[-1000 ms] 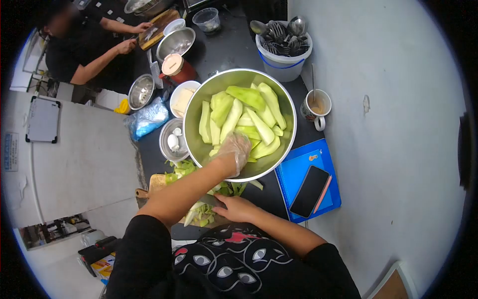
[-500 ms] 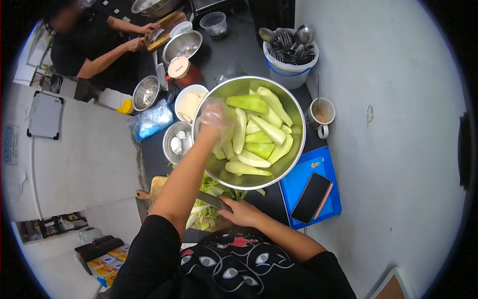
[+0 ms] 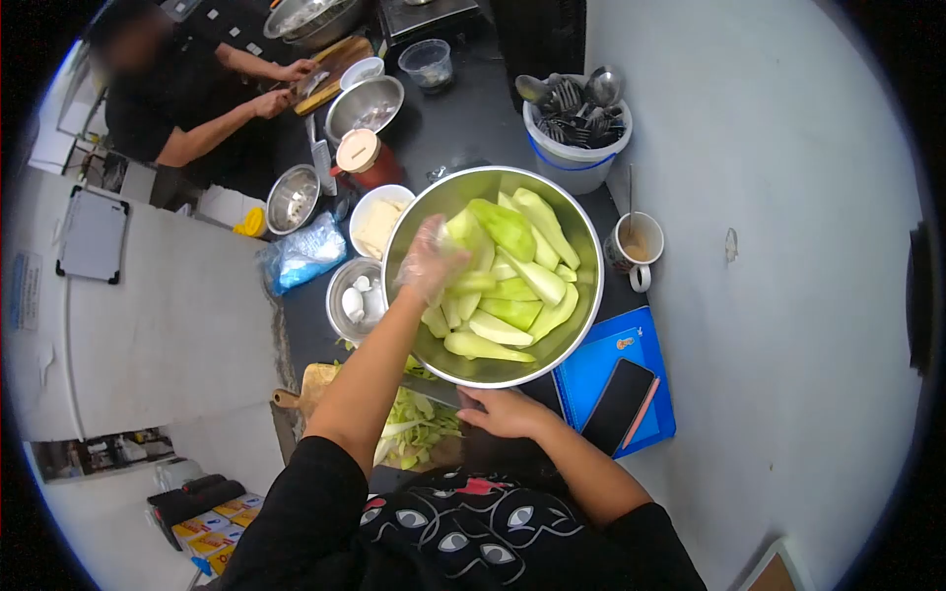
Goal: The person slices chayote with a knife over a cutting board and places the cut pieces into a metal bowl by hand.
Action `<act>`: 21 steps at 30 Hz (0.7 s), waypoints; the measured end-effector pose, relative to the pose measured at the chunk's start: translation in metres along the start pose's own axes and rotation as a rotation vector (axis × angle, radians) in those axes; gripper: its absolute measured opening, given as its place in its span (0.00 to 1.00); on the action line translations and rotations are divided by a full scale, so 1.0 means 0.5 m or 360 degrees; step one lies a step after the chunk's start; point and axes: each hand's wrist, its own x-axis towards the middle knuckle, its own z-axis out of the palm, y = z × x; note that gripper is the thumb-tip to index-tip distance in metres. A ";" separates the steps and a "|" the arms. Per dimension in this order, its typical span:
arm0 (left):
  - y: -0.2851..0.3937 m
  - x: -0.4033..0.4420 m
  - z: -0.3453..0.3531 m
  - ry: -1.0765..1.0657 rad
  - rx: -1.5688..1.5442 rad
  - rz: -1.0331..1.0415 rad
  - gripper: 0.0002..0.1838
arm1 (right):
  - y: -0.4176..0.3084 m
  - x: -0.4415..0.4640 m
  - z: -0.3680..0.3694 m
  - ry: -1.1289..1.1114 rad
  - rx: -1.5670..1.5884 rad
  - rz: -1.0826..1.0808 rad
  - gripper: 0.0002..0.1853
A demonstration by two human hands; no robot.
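Note:
A large steel bowl (image 3: 587, 320) holds several pale green, peeled vegetable wedges (image 3: 532, 281), like gourd or green papaya. My left hand (image 3: 432, 261), in a clear plastic glove, is inside the bowl at its left side, closed around some of the wedges; its fingertips are partly hidden. Below the bowl's near rim, my right hand (image 3: 507, 412) grips a knife (image 3: 434, 390) by its handle, the blade pointing left. Under the blade lies a heap of green peelings (image 3: 419, 428), next to a wooden cutting board (image 3: 317, 386).
Left of the bowl are a small steel bowl with white pieces (image 3: 340, 307), a white bowl (image 3: 367, 202) and a blue plastic bag (image 3: 305, 251). To the right stand a mug (image 3: 623, 251), a utensil bucket (image 3: 581, 172) and a phone (image 3: 619, 404) on a blue folder. A co-worker cuts at upper left.
My left hand has shifted slightly down and right in the bowl, and wedges beside it have been raised and turned. My right hand, still on the knife, has moved slightly right.

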 end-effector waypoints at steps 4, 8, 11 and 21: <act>0.162 -0.072 0.012 -0.0143 0.0537 -0.0054 0.27 | -0.013 0.003 -0.011 -0.0048 -0.0028 -0.0005 0.26; 0.163 -0.074 -0.004 -0.0463 0.0416 -0.0269 0.22 | -0.039 -0.008 -0.021 -0.0167 -0.0080 0.0183 0.30; 0.142 -0.064 -0.016 -0.0657 -0.0058 -0.0352 0.18 | -0.030 -0.007 -0.013 -0.0195 -0.0087 0.0233 0.32; 0.125 0.039 0.057 -0.0401 0.1776 0.0989 0.29 | -0.017 -0.008 -0.014 -0.0104 0.0039 0.0128 0.28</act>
